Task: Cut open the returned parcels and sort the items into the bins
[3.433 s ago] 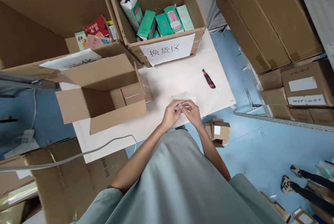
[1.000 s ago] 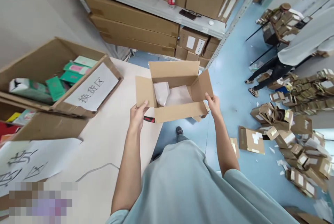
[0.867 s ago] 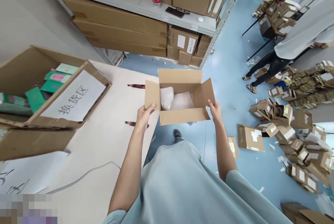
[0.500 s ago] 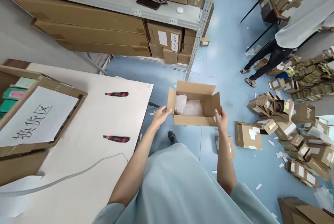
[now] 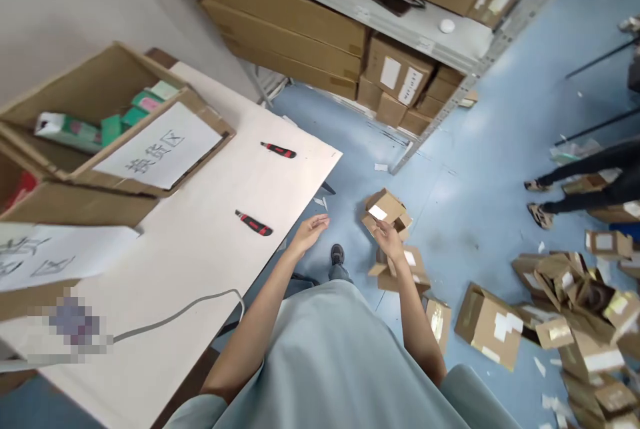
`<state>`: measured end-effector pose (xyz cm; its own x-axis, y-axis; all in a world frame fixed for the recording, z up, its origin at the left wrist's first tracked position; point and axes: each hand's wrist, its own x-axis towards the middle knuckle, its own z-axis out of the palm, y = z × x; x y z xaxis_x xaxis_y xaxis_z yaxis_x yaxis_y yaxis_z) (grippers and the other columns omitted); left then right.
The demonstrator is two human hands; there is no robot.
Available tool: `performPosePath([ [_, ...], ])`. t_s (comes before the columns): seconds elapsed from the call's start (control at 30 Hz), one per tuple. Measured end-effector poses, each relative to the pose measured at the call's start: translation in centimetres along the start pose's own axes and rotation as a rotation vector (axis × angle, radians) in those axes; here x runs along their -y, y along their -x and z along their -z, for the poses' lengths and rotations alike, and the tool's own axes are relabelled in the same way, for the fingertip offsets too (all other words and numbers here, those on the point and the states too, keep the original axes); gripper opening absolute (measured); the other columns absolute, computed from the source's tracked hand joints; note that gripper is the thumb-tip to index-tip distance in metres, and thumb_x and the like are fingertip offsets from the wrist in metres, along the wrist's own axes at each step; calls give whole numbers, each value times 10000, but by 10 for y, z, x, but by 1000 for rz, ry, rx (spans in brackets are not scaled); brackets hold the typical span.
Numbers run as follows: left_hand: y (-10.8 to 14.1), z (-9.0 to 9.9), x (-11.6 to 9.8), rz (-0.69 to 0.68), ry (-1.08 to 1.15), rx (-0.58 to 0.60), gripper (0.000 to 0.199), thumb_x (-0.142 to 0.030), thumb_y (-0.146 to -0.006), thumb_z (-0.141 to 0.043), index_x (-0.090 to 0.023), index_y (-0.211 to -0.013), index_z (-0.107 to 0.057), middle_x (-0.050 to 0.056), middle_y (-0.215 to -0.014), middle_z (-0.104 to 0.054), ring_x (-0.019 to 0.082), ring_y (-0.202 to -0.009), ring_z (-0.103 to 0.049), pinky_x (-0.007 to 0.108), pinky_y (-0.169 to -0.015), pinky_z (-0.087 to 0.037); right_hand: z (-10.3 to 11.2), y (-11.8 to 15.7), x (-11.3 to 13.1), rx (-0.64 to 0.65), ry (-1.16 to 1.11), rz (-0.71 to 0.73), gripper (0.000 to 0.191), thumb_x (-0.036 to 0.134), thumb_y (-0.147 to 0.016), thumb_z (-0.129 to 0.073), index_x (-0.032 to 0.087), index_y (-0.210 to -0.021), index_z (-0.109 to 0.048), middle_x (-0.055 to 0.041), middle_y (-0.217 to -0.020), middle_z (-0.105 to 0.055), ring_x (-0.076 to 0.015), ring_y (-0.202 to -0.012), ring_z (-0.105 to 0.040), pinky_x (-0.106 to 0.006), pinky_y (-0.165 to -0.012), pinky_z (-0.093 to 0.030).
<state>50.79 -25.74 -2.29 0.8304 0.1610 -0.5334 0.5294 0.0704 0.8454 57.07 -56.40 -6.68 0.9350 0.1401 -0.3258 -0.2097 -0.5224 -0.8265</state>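
Observation:
My left hand (image 5: 310, 234) hovers beside the corner of the white table, palm inward, its fingers stretched out and holding nothing. Across from it my right hand (image 5: 389, 241) also has its fingers extended, with nothing visible in its grasp. Below the right hand, a small cardboard box (image 5: 393, 199) with a white label lies tilted on the floor; the hand hides part of its lower edge. Whether the hand touches it is hard to see, but the box looks well below. Another opened cardboard box (image 5: 417, 269) lies partly behind my right forearm.
On the white table (image 5: 200, 262) lie two red-and-black box cutters (image 5: 278, 150), a grey cable (image 5: 175, 313) and open cartons with paper signs (image 5: 160, 145). A metal shelf (image 5: 430, 29) stands ahead. Discarded boxes (image 5: 490, 325) litter the floor at right, where another person's legs (image 5: 590, 169) show.
Both hands have let go of the open cardboard box they held, and a box now lies on the floor beneath them. My view has swung left, bringing more of the table in.

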Motion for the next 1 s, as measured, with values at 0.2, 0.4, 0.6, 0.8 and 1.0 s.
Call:
performPosePath([
  [0.2,54,65,25,-18,168,-247,646,-608,-710,-939,-202,-1200,-825,187,-1354,-845,382,-1270,-796,590,-1214,-554,-77,-22,76,318,108,222,466,567,-1013,-705,218,-1300,-818,-189,-1388,-848,-362,-1359,-800,-566,-1239,-588],
  [0.4,151,129,75,-100,344,-529,698,-711,-740,-909,-207,-1216,-832,169,-1313,-850,369,-1221,-807,532,-1140,-605,-181,25,155,631,145,439,526,615,-1007,-701,211,-1320,-827,-190,-1371,-855,-373,-1318,-818,-551,-1209,-616],
  [0.6,299,185,163,-171,547,-837,646,-679,-780,-893,-209,-1218,-832,172,-1361,-836,361,-1237,-808,527,-1186,-575,-305,142,198,934,180,590,681,762,-966,-681,199,-1322,-827,-204,-1393,-844,-395,-1339,-807,-593,-1245,-586],
  [0.8,457,214,275,-185,849,-1289,623,-625,-699,-948,-185,-1125,-828,189,-1282,-856,362,-1191,-819,554,-1201,-579,-426,284,207,1273,323,668,793,856,-903,-707,192,-1319,-829,-213,-1449,-819,-411,-1402,-773,-599,-1268,-574],
  [1.0,575,195,361,-166,1034,-1637,667,-683,-754,-916,-193,-1196,-819,194,-1349,-841,383,-1256,-804,564,-1215,-575,-521,416,200,1608,493,816,727,815,-952,-696,222,-1353,-821,-174,-1457,-824,-387,-1400,-777,-573,-1263,-583],
])
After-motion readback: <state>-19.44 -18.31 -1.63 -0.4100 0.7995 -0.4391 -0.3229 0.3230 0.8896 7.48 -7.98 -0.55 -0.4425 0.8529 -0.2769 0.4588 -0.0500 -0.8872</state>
